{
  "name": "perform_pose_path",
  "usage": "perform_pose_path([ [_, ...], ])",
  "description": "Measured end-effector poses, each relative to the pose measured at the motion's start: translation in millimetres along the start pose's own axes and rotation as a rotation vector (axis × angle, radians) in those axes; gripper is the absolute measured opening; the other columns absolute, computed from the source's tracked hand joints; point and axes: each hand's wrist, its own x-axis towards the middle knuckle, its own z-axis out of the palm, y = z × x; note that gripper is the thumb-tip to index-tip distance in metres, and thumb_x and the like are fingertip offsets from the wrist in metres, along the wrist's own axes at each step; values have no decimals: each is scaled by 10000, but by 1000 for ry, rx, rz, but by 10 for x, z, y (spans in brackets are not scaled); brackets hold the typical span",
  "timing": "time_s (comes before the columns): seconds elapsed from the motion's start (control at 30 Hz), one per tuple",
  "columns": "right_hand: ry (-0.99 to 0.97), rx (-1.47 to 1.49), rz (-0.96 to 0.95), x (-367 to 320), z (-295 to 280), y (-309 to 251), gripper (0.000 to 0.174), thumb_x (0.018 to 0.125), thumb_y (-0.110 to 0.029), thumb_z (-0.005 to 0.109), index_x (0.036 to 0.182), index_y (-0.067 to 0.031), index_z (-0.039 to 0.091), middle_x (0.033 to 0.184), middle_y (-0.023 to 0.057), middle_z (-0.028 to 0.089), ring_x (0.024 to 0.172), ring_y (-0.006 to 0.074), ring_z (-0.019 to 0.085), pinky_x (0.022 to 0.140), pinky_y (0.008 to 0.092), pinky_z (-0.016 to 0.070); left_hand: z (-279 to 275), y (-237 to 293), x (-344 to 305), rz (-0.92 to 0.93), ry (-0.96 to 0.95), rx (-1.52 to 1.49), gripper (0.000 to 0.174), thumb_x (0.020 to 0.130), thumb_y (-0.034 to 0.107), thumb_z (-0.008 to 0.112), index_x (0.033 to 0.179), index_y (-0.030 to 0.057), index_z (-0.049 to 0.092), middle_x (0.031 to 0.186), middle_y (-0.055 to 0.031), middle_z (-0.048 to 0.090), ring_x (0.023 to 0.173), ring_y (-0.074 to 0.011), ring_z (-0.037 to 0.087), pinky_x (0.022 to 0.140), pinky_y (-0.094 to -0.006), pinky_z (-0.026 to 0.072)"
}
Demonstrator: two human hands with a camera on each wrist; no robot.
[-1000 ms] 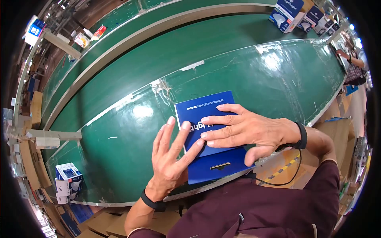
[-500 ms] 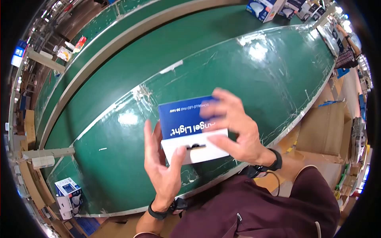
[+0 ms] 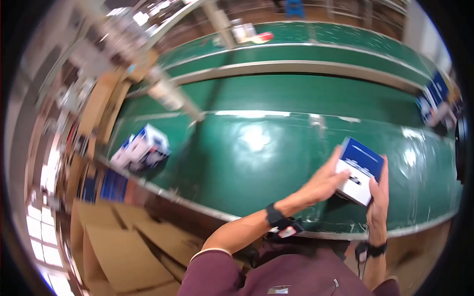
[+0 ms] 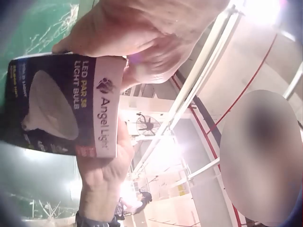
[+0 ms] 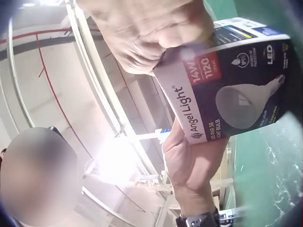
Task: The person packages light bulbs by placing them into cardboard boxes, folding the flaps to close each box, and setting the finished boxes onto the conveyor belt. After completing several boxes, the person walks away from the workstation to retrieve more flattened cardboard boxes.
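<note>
"Where's the light bulb box (image 3: 364,157)?"

"Between both hands, over the green table (image 3: 256,172). The left hand (image 3: 323,183) grips its left side and the right hand (image 3: 378,201) its right, so neither is nearer."

"Which way is its long axis?"

"Foreshortened, so I can't tell. The white slotted face (image 3: 356,190) turns toward the body."

"Any writing?"

"'Angel Light' on a white band (image 4: 108,106), 'LED PAR 38 LIGHT BULB' beside it, and '14W 1120' on a red patch (image 5: 204,68)."
</note>
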Motion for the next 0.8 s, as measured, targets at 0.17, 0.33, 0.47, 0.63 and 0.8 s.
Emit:
perform_pose_path([
  [0.17, -17, 116, 130, 231, 421, 197, 717, 1057, -116, 518, 1681, -39, 172, 1561, 152, 467, 1377, 239, 529, 1169, 375, 415, -206, 367, -226, 336, 382, 747, 764, 1019, 308, 650, 1619, -12, 301, 1650, -310, 313, 1548, -445, 273, 1222, -537, 256],
  [0.33, -240, 173, 167, 509, 1468, 777, 724, 1081, -177, 553, 1667, 9, 170, 1593, 152, 441, 1399, 228, 504, 1185, 352, 387, -677, 421, -885, 211, 522, 1259, 637, 986, 288, 676, 1524, 6, 484, 1626, -364, 304, 1516, -564, 251, 1206, -661, 205],
  [0.47, -372, 9, 263, 532, 2167, 1132, 789, 1062, -338, 634, 1608, 98, 266, 1549, 216, 470, 1387, 220, 490, 1164, 337, 388, -2013, 548, -1548, 243, 1251, 1251, 628, 1046, 252, 605, 1535, -94, 416, 1649, -292, 329, 1557, -417, 272, 1290, -484, 159],
  [0.63, -440, -337, 204, 511, 2920, 1341, 724, 991, -529, 668, 1355, 92, 588, 1166, 186, 701, 966, 200, 658, 822, 355, 550, -4961, 508, -3057, 161, 1845, 965, 796, 1050, 482, 578, 1554, -99, 375, 1585, -337, 382, 1488, -449, 361, 1236, -495, 267],
  [0.8, -567, -444, 236, 848, 3941, 1778, 819, 935, -710, 598, 1209, 57, 680, 945, 185, 738, 742, 218, 700, 698, 373, 555, -6219, 640, -3699, 74, 1872, 675, 1074, 955, 685, 619, 1608, -97, 278, 1644, -271, 378, 1533, -373, 356, 1242, -403, 280],
])
